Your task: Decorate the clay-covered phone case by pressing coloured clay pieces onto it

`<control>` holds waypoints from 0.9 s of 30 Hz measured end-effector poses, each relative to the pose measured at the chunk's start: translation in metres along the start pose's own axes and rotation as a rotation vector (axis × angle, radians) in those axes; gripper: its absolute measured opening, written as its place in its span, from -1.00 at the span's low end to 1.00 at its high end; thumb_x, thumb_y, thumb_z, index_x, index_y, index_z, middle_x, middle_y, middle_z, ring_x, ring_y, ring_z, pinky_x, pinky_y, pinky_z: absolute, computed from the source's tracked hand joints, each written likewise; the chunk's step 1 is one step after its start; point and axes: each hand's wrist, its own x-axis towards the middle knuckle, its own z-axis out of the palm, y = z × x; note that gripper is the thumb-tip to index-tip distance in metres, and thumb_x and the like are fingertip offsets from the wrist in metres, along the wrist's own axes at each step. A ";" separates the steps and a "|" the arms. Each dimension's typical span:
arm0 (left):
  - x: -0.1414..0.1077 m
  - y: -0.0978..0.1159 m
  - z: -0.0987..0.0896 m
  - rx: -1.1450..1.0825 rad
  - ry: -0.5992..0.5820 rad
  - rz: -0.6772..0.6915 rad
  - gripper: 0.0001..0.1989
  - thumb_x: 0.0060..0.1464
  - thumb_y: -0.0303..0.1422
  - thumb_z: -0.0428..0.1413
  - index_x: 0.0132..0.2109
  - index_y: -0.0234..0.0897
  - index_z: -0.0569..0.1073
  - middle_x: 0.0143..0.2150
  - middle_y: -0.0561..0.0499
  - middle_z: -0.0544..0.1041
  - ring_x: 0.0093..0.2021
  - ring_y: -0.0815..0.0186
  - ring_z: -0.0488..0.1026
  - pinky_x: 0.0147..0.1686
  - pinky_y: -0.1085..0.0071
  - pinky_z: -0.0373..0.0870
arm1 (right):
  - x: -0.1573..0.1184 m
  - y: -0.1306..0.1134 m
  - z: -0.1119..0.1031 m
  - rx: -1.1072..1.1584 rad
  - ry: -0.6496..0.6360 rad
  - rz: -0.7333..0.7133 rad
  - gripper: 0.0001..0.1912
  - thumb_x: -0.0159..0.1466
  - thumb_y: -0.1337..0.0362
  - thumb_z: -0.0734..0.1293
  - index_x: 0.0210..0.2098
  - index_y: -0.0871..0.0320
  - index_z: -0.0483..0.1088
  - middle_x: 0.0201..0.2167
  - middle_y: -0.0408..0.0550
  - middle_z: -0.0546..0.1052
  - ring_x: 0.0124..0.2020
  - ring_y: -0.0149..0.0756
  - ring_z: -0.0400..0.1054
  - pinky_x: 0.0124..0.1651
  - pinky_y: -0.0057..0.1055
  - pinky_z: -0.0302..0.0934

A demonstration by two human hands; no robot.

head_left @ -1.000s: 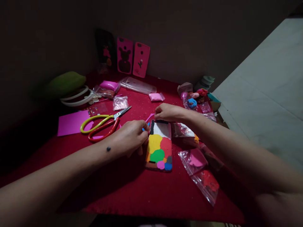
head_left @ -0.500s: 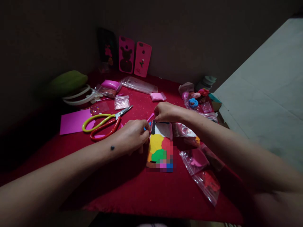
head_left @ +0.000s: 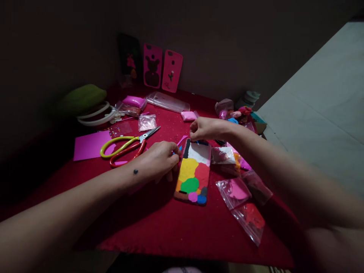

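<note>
A phone case (head_left: 190, 168) covered in patches of coloured clay lies flat on the red cloth. Beside its upper left edge, my left hand (head_left: 163, 159) is closed, with a bit of blue clay (head_left: 176, 151) showing at the fingertips. Over the top edge of the case, my right hand (head_left: 206, 129) makes a pinch. What its fingertips hold is hidden. Just under that hand, a thin dark blue strip (head_left: 202, 143) shows against the white patch. A pink stick-like tool (head_left: 182, 140) lies between the two hands.
Scissors (head_left: 127, 147) with yellow and red handles and a pink sheet (head_left: 91, 145) lie left. Bagged clay (head_left: 237, 188) lies right. Decorated cases (head_left: 152, 66) lean on the back wall, behind a clear case (head_left: 167, 102). The red cloth (head_left: 148, 231) extends to the front edge.
My right hand has shifted slightly right and up along the case's top edge. The dark blue strip now shows below it. My left hand stays nearly in place.
</note>
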 end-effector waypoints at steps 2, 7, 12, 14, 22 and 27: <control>0.001 -0.002 -0.001 -0.107 -0.023 -0.003 -0.84 0.05 -0.37 -0.01 -0.23 -0.32 0.40 -0.65 0.04 0.46 -0.78 0.41 0.23 -0.80 0.52 0.07 | 0.000 0.004 -0.001 0.157 0.024 -0.004 -0.86 0.02 0.44 0.30 -0.59 0.19 0.23 -0.65 -0.23 0.20 -0.60 -0.51 0.01 -0.53 -0.44 -0.14; 0.007 -0.008 -0.001 -0.328 -0.078 0.035 -0.76 0.11 -0.22 0.01 -0.31 -0.32 0.43 -0.51 -0.04 0.52 -0.71 0.45 0.25 -0.75 0.51 -0.01 | -0.006 0.022 -0.002 0.568 0.028 0.093 -0.98 -0.01 0.39 0.28 -0.56 0.21 0.33 -0.62 -0.12 0.35 -0.57 -0.40 0.19 -0.47 -0.42 0.09; 0.009 -0.007 -0.007 -0.620 -0.170 0.090 -0.63 0.17 -0.07 0.00 -0.18 -0.31 0.46 -0.47 0.01 0.47 -0.67 0.51 0.21 -0.67 0.53 0.03 | -0.033 0.049 -0.003 0.891 0.073 0.119 -0.96 -0.02 0.35 0.29 -0.55 0.22 0.35 -0.65 -0.16 0.34 -0.61 -0.44 0.18 -0.47 -0.47 0.15; 0.007 -0.003 -0.013 -0.808 -0.196 0.156 -0.61 0.16 -0.06 0.04 -0.18 -0.32 0.48 -0.49 0.03 0.44 -0.63 0.50 0.24 -0.64 0.55 0.09 | -0.047 0.057 0.000 1.017 0.155 0.075 -0.96 0.00 0.34 0.29 -0.55 0.18 0.32 -0.62 -0.18 0.38 -0.54 -0.44 0.27 -0.34 -0.47 0.25; -0.003 0.003 -0.017 -1.054 -0.307 0.385 -0.69 0.10 -0.16 0.16 -0.20 -0.35 0.52 -0.32 -0.05 0.51 -0.33 0.33 0.44 -0.39 0.44 0.42 | -0.084 0.057 0.037 1.783 0.502 0.120 -0.79 0.05 0.41 0.22 -0.32 0.19 0.41 -0.32 0.03 0.59 -0.16 -0.09 0.48 -0.03 0.02 0.34; -0.006 0.003 -0.014 -1.042 -0.269 0.413 -0.88 0.02 -0.39 0.22 -0.27 -0.34 0.52 -0.37 -0.03 0.51 -0.38 0.33 0.47 -0.37 0.44 0.43 | -0.086 0.055 0.056 1.859 0.601 0.121 -0.68 0.00 0.44 0.23 -0.23 0.19 0.41 -0.26 0.02 0.59 -0.08 -0.10 0.46 0.07 0.00 0.30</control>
